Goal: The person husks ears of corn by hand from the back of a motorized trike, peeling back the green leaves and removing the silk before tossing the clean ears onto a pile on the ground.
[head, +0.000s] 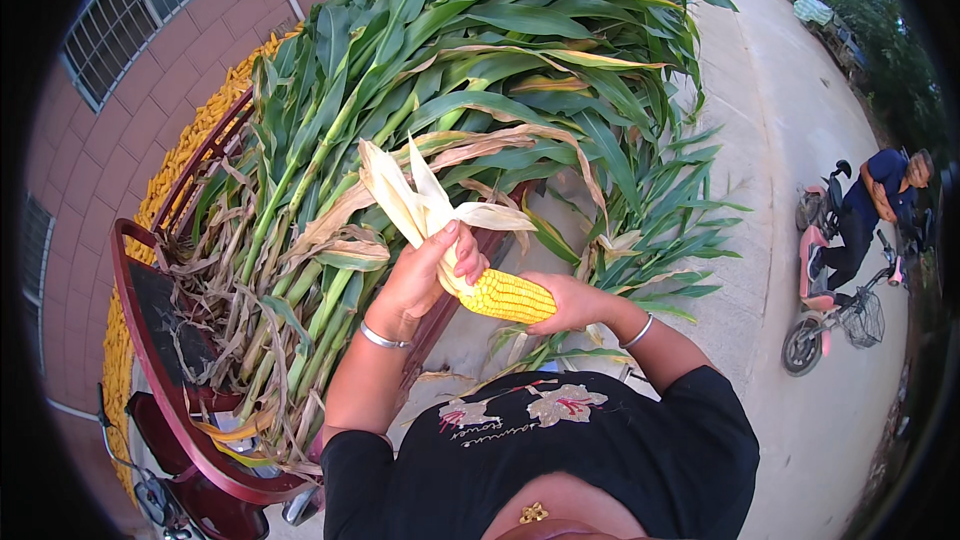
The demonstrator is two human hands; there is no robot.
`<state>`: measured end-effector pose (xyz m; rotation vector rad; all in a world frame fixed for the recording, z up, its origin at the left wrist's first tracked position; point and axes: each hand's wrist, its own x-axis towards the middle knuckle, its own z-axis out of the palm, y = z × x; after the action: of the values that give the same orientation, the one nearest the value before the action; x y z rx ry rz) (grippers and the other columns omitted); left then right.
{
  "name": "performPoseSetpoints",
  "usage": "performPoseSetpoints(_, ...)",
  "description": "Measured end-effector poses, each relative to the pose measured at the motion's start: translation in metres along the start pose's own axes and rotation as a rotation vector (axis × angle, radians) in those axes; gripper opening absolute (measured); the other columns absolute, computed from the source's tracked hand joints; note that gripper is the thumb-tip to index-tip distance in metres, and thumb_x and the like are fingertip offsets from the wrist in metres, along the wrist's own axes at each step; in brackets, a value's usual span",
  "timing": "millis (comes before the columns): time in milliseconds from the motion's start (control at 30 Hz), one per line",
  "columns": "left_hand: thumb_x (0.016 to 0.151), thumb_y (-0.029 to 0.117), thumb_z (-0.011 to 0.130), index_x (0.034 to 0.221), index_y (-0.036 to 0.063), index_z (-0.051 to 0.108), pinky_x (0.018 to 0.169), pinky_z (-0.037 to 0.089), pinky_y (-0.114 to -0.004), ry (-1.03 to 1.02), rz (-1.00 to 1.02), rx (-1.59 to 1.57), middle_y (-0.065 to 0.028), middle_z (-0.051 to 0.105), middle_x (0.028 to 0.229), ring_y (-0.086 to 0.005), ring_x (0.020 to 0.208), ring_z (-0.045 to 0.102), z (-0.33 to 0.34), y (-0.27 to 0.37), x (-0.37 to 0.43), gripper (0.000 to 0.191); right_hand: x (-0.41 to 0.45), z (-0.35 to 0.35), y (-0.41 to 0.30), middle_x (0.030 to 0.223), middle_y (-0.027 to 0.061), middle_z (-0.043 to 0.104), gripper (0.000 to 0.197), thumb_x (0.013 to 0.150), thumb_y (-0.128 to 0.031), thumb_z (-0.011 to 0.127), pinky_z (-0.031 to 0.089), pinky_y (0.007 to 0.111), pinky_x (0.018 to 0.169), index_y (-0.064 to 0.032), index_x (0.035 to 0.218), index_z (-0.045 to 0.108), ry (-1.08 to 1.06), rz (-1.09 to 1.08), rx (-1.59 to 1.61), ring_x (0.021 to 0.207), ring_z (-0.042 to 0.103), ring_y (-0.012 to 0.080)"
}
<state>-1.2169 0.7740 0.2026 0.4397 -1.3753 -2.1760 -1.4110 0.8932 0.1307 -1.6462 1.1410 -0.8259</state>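
An ear of yellow corn [510, 296] is held level in front of my chest, its kernels bare. Pale dry husk [405, 199] is peeled back from it and bunched at one end. My left hand [439, 270] grips the bunched husk at the base of the ear, thumb on top. Around the far end of the cob closes my right hand [566, 304], hiding the tip. Just beyond both hands lies a big heap of cut corn stalks [330, 142] with green leaves and some dry brown ones.
The stalks fill a red metal cart [199, 450] on my left. Husked corn cobs [176, 157] are piled along a tiled wall [142, 90]. More leafy stalks [667, 240] reach onto the concrete road [750, 165]. At far right a person [862, 217] sits on a pink electric scooter [817, 270].
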Motion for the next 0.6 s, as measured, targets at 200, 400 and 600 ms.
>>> performPoseSetpoints(200, 0.1, 0.043, 0.032, 0.06, 0.0147, 0.033, 0.066, 0.04, -0.032, -0.003, 0.208, -0.045, 0.0042, 0.026, 0.047, -0.0121, 0.042, 0.031, 0.01, -0.004, 0.004, 0.049, 0.005, -0.024, -0.013, 0.097, 0.0139, 0.065, 0.057, 0.068, -0.023, 0.076, 0.051, 0.035, 0.075, -0.0041, 0.116, 0.052, 0.086, -0.024, -0.323, 0.085, 0.065, 0.0283)
performPoseSetpoints(400, 0.101, 0.038, 0.035, 0.056, 0.0178, 0.026, 0.052, 0.031, -0.027, 0.307, 0.416, -0.253, 0.0049, 0.021, 0.045, -0.0112, 0.039, 0.018, 0.019, 0.01, 0.049, 0.05, 0.037, 0.037, 0.011, 0.093, 0.0085, 0.065, 0.052, 0.071, -0.017, 0.076, 0.05, 0.031, 0.075, -0.0037, 0.115, 0.051, 0.557, -0.132, -0.028, 0.082, 0.063, 0.017)
performPoseSetpoints(600, 0.101, 0.037, 0.036, 0.059, 0.0164, 0.027, 0.052, 0.032, -0.03, 0.445, 0.461, -0.648, 0.0045, 0.019, 0.049, -0.0109, 0.042, 0.017, -0.022, 0.008, 0.091, 0.047, 0.087, 0.119, -0.001, 0.102, 0.0027, 0.059, 0.042, 0.08, -0.004, 0.067, 0.05, 0.028, 0.077, -0.0047, 0.118, 0.047, 0.666, -0.086, 1.17, 0.087, 0.059, 0.013)
